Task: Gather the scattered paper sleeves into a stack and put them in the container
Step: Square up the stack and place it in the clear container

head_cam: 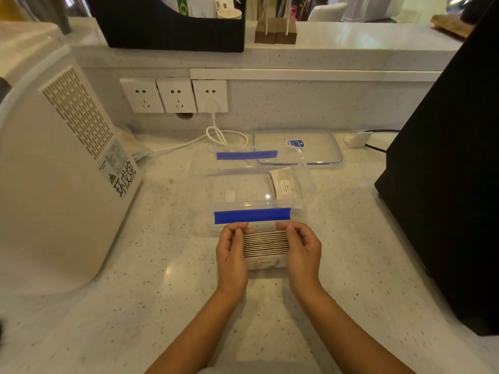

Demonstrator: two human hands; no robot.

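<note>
Seen from above, looking down at a speckled pale tabletop. Far left: a large cream appliance with a perforated vent panel and a label in Chinese characters. Behind it, on the low back wall, three white wall sockets, with a white cable plugged into the rightmost one and looped on the tabletop.

At centre: a clear plastic container, open, with blue clip latches on its near and far rims. Inside, against its right end, a small batch of paper sleeves leaning on edge. Just behind and to the right, the container's clear lid lying flat, blue-edged with a small blue sticker.

Directly in front of the container: a stack of paper sleeves held on edge, its base at or near the tabletop. Left hand pressed on the stack's left end, right hand on its right end; both grips closed on the stack, fingers curled over the top.

Far right: a large black box-like object.
</note>
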